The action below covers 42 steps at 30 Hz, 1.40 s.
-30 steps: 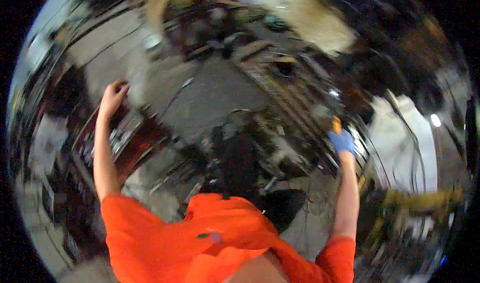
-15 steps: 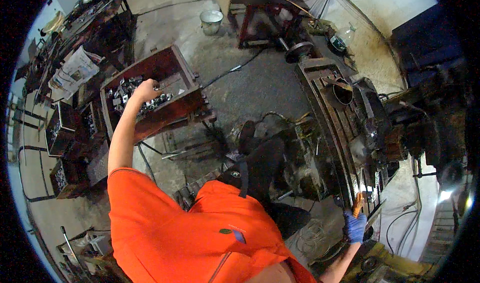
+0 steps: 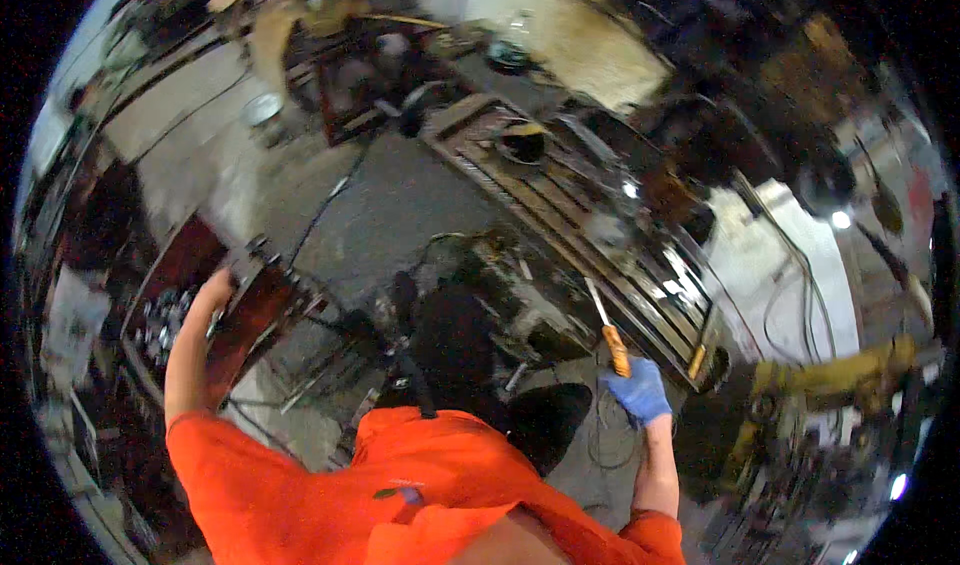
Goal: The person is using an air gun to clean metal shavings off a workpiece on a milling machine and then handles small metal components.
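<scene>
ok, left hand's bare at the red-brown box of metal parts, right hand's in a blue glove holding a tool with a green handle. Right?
Not quite: the handle is orange, not green; the head view shows it. The bare left hand at the red-brown box of metal parts and the blue-gloved right hand holding the tool stand.

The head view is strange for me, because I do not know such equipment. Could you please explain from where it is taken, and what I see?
There is no robot here: a person works with two hands. A wide fisheye camera worn on the head looks down, so straight edges bend near the rim. The orange shirt is the wearer's own.

The bare left hand is at a reddish box with small metal pieces; whether it holds one is unclear.

The blue-gloved right hand holds a thin tool by its orange handle, beside a long grooved metal table. On that lies a dark roundish object.
</scene>
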Motion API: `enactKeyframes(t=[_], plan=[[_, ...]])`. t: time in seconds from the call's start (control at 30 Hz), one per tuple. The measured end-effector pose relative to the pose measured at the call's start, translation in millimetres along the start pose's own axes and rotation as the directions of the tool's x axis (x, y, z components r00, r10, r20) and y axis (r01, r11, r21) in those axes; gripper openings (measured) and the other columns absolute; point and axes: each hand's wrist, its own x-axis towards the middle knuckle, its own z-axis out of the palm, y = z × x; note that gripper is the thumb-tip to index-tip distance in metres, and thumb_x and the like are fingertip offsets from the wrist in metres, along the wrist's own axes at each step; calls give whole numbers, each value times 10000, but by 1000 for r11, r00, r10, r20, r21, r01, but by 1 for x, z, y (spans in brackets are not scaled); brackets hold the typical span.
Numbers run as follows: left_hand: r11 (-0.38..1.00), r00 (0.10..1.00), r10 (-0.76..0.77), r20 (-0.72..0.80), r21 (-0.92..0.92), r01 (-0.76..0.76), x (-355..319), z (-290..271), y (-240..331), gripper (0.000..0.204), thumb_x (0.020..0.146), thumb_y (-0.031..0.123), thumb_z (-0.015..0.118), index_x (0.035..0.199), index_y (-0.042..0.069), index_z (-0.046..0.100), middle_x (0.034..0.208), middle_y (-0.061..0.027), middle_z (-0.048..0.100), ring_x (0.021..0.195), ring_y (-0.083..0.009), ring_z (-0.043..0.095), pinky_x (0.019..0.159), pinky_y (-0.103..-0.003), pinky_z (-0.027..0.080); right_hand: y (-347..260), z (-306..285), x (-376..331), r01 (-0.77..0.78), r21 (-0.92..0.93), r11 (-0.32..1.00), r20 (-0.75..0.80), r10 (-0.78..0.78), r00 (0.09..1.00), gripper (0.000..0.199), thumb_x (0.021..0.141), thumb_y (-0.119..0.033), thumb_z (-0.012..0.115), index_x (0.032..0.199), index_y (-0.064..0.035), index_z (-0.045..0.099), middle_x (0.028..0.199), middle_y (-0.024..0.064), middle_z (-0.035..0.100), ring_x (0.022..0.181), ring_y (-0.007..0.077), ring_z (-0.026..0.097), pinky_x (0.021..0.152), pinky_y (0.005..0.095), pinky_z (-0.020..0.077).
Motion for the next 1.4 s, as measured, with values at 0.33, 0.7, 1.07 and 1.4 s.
enactKeyframes(t=[0.33,0.7,1.07,1.4], plan=[[906,959,-144,242,-357,226,36,5,1,387,714,71,523,1099,30,513,916,-152,583,792,-291,562,669,-386,471,18,0,-22,-173,55,983,95,167,981,371,706,-388,648,859,-52,611,743,193,608,721,364,583,638,419,454],[948,998,2,68,317,-24,24,-2,40,258,812,164,429,984,32,569,1043,-200,576,971,-378,542,792,-459,437,28,16,-27,-130,185,974,-22,136,990,312,694,-321,669,801,-33,614,656,195,584,603,333,589,557,390,445],[900,999,-51,7,434,43,1,1,45,180,725,107,523,874,40,598,940,-180,614,907,-350,579,743,-438,462,33,44,-6,5,229,973,-1,-5,1000,155,707,-90,672,702,15,559,614,26,565,571,82,492,527,291,412],[900,924,-79,-375,-425,-95,-79,-69,132,335,721,40,649,1026,-61,556,858,-92,627,755,-163,598,690,-279,474,16,47,-6,-41,290,956,81,18,997,194,679,-145,725,708,-31,571,589,9,533,535,99,443,505,293,404]])
